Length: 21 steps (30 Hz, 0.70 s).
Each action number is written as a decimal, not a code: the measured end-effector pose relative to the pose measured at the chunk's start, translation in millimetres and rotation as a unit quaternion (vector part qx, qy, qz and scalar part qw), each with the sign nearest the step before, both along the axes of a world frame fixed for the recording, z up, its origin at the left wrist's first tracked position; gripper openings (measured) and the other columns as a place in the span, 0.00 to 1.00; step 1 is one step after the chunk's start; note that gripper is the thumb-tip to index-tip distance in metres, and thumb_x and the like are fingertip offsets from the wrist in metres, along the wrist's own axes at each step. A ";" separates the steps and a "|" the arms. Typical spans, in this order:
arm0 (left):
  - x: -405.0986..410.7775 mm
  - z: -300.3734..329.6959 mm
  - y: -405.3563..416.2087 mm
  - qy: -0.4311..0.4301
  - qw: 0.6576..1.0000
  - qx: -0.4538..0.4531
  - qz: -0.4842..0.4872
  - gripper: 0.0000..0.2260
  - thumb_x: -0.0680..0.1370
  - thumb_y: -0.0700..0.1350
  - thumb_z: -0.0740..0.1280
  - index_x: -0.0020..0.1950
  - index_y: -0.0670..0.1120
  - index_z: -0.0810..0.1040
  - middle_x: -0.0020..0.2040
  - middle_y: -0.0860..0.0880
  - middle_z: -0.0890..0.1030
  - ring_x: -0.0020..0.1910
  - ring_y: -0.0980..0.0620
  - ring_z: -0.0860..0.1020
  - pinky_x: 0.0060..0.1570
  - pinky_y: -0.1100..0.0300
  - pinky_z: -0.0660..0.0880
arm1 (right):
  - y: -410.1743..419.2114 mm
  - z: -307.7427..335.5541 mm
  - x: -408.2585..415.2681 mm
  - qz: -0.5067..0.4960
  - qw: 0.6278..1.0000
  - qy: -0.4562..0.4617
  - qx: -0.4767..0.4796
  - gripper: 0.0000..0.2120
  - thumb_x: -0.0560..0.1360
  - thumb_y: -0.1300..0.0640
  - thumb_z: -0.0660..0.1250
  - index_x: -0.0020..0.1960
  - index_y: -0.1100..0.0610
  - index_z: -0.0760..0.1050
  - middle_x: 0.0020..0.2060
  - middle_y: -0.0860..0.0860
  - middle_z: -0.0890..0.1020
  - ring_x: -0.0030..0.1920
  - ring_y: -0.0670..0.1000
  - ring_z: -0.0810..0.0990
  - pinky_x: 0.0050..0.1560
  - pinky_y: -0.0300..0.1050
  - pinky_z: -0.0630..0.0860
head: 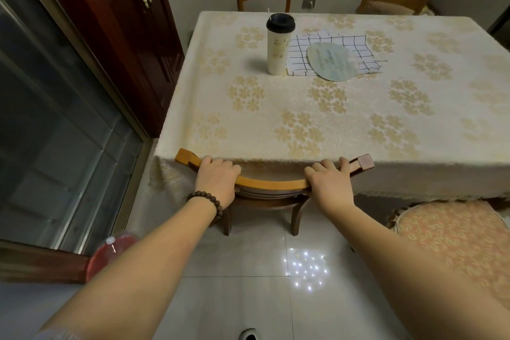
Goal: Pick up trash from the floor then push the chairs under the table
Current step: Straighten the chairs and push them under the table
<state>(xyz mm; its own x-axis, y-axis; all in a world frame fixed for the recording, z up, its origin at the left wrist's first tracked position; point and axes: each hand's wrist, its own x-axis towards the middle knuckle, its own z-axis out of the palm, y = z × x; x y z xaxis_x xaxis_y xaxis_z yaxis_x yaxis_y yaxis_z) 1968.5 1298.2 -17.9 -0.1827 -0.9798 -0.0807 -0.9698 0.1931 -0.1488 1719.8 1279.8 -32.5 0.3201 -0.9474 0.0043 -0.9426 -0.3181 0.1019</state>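
Against the tabletop [276, 107] edge, the chair [271, 183] sat tucked, both hands' grip curled over its top rail (left hand [218, 182], right hand [329, 182]); a cushioned chair [452, 240] stood just right, cup [278, 44] beyond.

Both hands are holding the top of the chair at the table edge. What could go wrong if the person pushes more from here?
1. The fingers of the left hand and right hand curl over the chair back, which is right against the tablecloth edge, so they might get pinched.
2. The chair may drag the hanging cloth, and the tall cup on it could tip.
3. The cushioned chair on the right is not yet pushed in.
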 end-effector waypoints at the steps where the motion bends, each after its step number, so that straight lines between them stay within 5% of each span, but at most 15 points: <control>1: -1.7 -1.7 0.9 0.010 1.000 -0.008 0.009 0.13 0.75 0.50 0.67 0.58 0.52 0.73 0.57 0.51 0.77 0.59 0.48 0.72 0.61 0.52 0.63 | 0.0 -0.7 1.0 -0.007 1.000 0.003 0.004 0.10 0.66 0.62 0.72 0.42 0.55 0.73 0.40 0.52 0.79 0.49 0.59 0.76 0.64 0.68 0.61; 4: -2.7 -2.5 2.2 0.039 0.999 -0.004 0.019 0.25 0.73 0.55 0.68 0.67 0.52 0.67 0.66 0.50 0.71 0.68 0.47 0.64 0.66 0.50 0.60 | 0.4 0.4 4.0 -0.014 1.000 0.021 0.015 0.17 0.70 0.59 0.70 0.58 0.54 0.72 0.53 0.54 0.79 0.61 0.60 0.71 0.69 0.70 0.50; 8: -3.2 6.4 5.4 0.046 0.998 0.043 0.029 0.38 0.72 0.68 0.60 0.76 0.51 0.53 0.75 0.48 0.60 0.75 0.46 0.53 0.73 0.46 0.51 | 3.7 9.3 5.0 -0.009 0.999 0.011 0.037 0.32 0.76 0.50 0.63 0.75 0.51 0.52 0.70 0.55 0.67 0.74 0.59 0.54 0.70 0.67 0.39; 13: -17.1 21.7 17.9 0.096 0.992 0.065 0.054 0.39 0.74 0.70 0.54 0.77 0.51 0.47 0.78 0.49 0.53 0.76 0.47 0.47 0.74 0.43 0.45 | 23.7 24.8 -5.6 -0.002 0.996 -0.057 0.061 0.40 0.74 0.38 0.61 0.76 0.49 0.43 0.77 0.54 0.51 0.76 0.56 0.43 0.73 0.64 0.40; 21: -109.0 38.9 57.8 0.188 0.981 -0.029 -0.043 0.31 0.78 0.62 0.54 0.77 0.49 0.53 0.77 0.48 0.56 0.76 0.48 0.48 0.75 0.48 0.44 | 102.3 40.3 -76.7 -0.138 0.975 -0.174 0.008 0.34 0.76 0.39 0.58 0.76 0.49 0.50 0.77 0.53 0.53 0.76 0.54 0.46 0.74 0.60 0.43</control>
